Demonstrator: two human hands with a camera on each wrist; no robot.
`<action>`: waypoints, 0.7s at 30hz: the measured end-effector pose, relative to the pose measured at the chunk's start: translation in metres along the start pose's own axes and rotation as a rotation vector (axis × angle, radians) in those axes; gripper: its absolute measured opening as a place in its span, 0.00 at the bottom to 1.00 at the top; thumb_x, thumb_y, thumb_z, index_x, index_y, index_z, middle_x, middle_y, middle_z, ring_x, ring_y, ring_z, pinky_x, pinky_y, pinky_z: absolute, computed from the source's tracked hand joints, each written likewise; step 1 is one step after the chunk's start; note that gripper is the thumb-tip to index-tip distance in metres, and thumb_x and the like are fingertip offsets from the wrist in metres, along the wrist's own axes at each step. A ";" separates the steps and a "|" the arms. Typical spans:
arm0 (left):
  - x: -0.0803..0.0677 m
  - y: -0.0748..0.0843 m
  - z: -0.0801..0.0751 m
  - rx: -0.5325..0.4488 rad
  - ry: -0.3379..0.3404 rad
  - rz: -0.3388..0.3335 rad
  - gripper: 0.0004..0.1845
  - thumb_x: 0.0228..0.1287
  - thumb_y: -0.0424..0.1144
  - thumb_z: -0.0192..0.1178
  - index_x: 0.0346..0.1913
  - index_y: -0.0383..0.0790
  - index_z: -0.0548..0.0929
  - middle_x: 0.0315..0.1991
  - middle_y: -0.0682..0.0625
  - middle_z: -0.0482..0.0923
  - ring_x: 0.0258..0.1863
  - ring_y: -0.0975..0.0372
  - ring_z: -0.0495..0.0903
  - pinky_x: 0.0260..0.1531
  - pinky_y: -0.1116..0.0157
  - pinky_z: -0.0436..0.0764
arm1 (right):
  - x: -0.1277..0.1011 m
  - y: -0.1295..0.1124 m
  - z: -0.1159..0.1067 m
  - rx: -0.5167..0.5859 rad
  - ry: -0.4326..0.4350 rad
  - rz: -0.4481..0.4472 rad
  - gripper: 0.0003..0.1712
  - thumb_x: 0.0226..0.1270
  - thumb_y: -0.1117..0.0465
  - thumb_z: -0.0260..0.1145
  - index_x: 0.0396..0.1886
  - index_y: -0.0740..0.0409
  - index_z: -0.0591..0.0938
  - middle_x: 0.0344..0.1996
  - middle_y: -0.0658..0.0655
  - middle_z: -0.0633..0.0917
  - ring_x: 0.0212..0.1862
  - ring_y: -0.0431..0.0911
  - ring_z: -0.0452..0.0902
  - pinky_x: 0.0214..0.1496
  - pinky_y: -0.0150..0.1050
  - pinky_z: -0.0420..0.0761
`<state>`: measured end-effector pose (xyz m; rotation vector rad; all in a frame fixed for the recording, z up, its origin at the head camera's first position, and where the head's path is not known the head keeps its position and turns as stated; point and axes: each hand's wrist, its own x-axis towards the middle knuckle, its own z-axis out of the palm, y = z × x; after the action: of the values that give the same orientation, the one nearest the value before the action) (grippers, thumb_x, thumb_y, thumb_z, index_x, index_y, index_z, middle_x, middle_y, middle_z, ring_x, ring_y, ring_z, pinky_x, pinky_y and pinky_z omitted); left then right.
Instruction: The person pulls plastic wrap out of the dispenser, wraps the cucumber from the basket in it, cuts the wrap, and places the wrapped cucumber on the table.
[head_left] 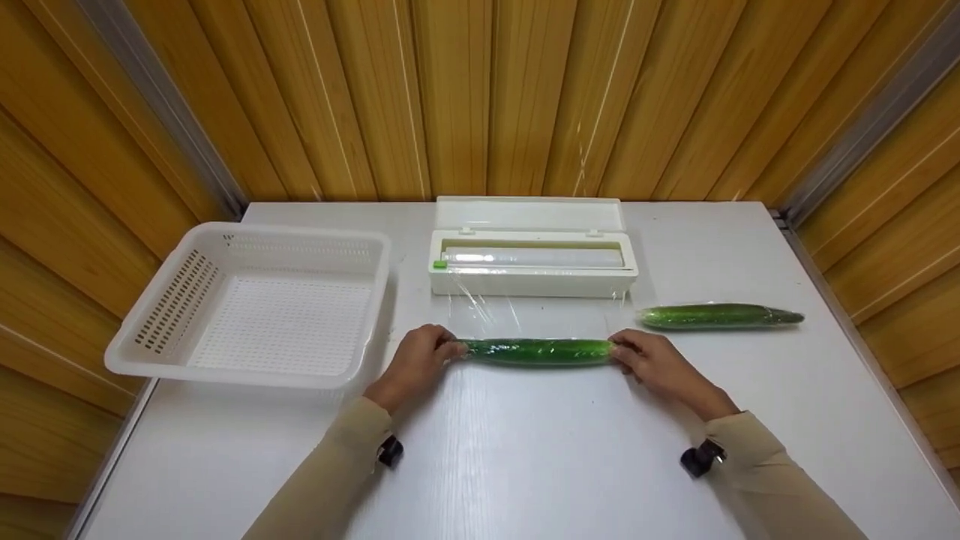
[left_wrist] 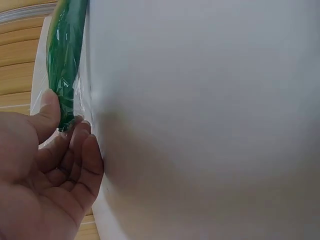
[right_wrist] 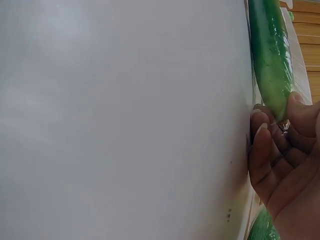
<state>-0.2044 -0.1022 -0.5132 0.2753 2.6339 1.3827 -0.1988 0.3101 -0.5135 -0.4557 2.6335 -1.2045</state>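
Note:
A green cucumber (head_left: 537,351) wrapped in cling film lies crosswise on the white table (head_left: 525,465), with the film still running back to the dispenser (head_left: 532,259). My left hand (head_left: 420,358) pinches its left end (left_wrist: 64,85) between thumb and fingers. At the other end (right_wrist: 272,70) my right hand (head_left: 646,361) pinches the wrapped tip the same way. A second wrapped cucumber (head_left: 718,316) lies to the right, apart from both hands.
A white perforated basket (head_left: 180,300), with nothing in it, stands at the left of the table. The cling film dispenser sits open at the back centre. Wooden walls (head_left: 480,90) close in the table on three sides.

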 end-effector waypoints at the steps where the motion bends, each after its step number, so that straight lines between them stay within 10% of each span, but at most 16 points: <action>1: 0.001 0.000 0.000 0.017 0.001 0.002 0.08 0.74 0.38 0.69 0.38 0.35 0.88 0.33 0.52 0.82 0.36 0.60 0.77 0.40 0.60 0.80 | 0.000 0.000 0.000 -0.001 0.005 0.004 0.10 0.83 0.62 0.62 0.52 0.64 0.84 0.30 0.53 0.82 0.29 0.45 0.76 0.30 0.36 0.79; 11: 0.001 0.006 -0.002 0.062 -0.026 -0.028 0.12 0.78 0.41 0.64 0.38 0.36 0.88 0.33 0.51 0.83 0.36 0.59 0.78 0.41 0.58 0.81 | 0.003 -0.002 0.005 -0.076 0.100 -0.096 0.12 0.80 0.58 0.66 0.50 0.63 0.88 0.34 0.49 0.82 0.35 0.42 0.76 0.38 0.36 0.78; 21: 0.001 0.004 -0.002 0.075 -0.008 0.037 0.10 0.74 0.37 0.68 0.34 0.36 0.88 0.29 0.53 0.81 0.32 0.61 0.75 0.37 0.61 0.79 | 0.005 0.000 0.008 0.163 0.139 0.008 0.19 0.74 0.65 0.73 0.60 0.67 0.85 0.37 0.58 0.85 0.30 0.48 0.84 0.29 0.40 0.87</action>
<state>-0.2059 -0.1010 -0.5087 0.3396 2.6913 1.2925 -0.2005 0.3028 -0.5192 -0.3439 2.6173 -1.4843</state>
